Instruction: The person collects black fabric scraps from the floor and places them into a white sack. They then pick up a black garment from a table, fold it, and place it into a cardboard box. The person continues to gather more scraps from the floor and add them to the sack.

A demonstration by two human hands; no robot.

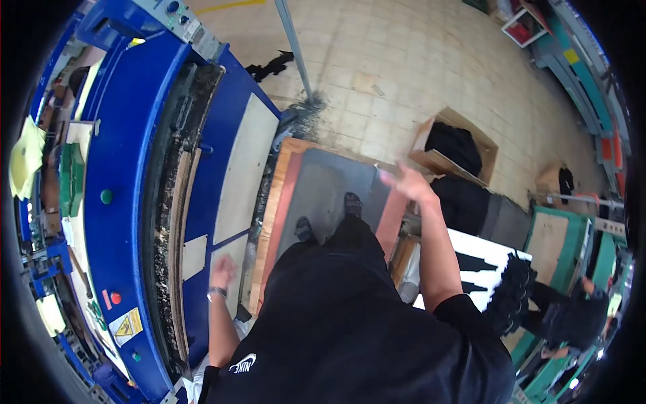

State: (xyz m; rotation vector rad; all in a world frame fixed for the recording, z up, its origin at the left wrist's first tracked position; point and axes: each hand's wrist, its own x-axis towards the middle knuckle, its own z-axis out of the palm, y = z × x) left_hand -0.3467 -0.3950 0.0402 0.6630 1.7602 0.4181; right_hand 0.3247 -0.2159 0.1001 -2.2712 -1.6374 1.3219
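My right hand (414, 184) is held out in front of me, above the right edge of the platform. Its fingers are spread and nothing shows in them. My left hand (223, 271), with a band on the wrist, hangs beside the blue press machine (128, 175). Motion smears its fingers, and no held thing can be made out. Under my feet lies a grey mat (330, 168) on a wooden platform (272, 222) with reddish strips. Nearest to the right hand is an open cardboard box (488, 158) with black material (452, 147) inside.
Right of me, black cut pieces (511, 289) lie on a white table (464, 242). Another person (572, 313) in dark clothing is by green machinery (558, 242). A metal post (294, 50) stands ahead on the tiled floor (377, 60), with black scraps (272, 66) beside it.
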